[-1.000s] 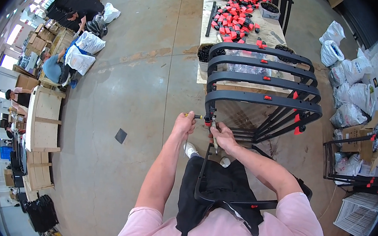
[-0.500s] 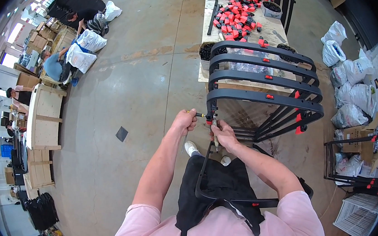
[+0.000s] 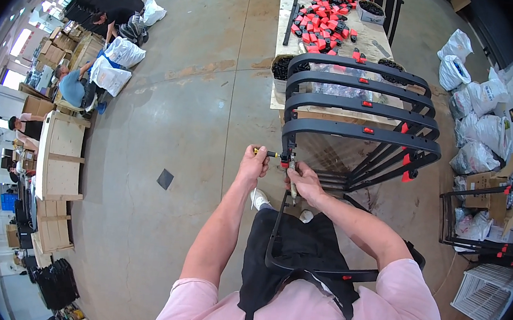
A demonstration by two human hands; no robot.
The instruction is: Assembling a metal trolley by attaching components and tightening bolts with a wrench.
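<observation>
A black tubular frame (image 3: 333,128) with red clips stands before me, the nearest of several alike in a row. My left hand (image 3: 255,165) is closed around a screwdriver with a yellow-and-black handle (image 3: 273,155). The screwdriver lies level, its tip end at a small red-and-black fitting (image 3: 285,161) on the frame's left upright. Just right of it, my right hand (image 3: 307,183) is closed around a slim silver tool (image 3: 293,193), seemingly a ratchet wrench, held upright against the same joint. Fingers hide part of its body. Another part of the frame (image 3: 320,271) crosses in front of my waist.
A wooden table (image 3: 280,104) ahead bears red-and-black plastic pieces (image 3: 325,28) and tubs of small black parts (image 3: 369,12). White sacks (image 3: 481,98) and cartons line the right. Co-workers (image 3: 75,87) are at wooden benches and crates (image 3: 62,157) on the left.
My left hand has turned slightly on the screwdriver, and the thin rod that showed below it is out of sight. My right hand and its tool have hardly moved.
</observation>
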